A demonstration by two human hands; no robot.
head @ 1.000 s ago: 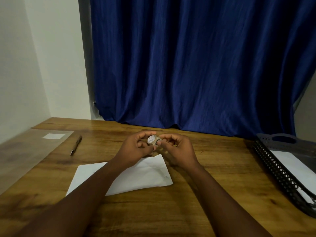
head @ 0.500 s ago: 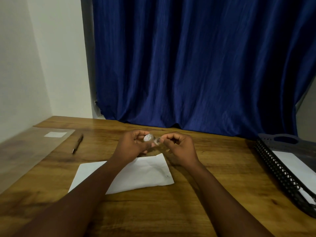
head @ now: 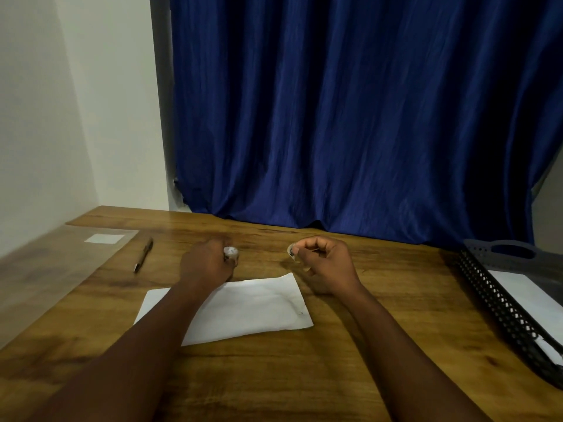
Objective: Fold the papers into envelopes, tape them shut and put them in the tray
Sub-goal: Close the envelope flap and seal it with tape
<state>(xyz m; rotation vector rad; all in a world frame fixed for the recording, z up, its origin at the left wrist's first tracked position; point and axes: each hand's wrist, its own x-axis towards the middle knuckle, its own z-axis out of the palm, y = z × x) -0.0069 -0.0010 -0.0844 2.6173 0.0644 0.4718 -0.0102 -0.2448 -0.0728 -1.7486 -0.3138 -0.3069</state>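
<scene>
A folded white paper (head: 253, 306) lies flat on the wooden table (head: 304, 376), partly under my left forearm. Just beyond its far edge, my left hand (head: 207, 264) grips a small roll of clear tape (head: 231, 252). To the right, my right hand (head: 324, 263) pinches the free end of the tape (head: 292, 250) between thumb and fingers. A thin clear strip seems to span the gap between the hands, but it is hard to make out. The black mesh tray (head: 499, 303) stands at the right edge with a white sheet (head: 530, 296) inside.
A pen (head: 143, 254) lies on the table to the left. A clear plastic sheet (head: 45, 269) with a small white slip (head: 104, 238) covers the table's left end. A blue curtain (head: 350, 117) hangs behind the table, and a white wall closes the left side.
My hands were together around the tape roll. They have drawn apart, the left going left with the roll and the right going right with the tape end.
</scene>
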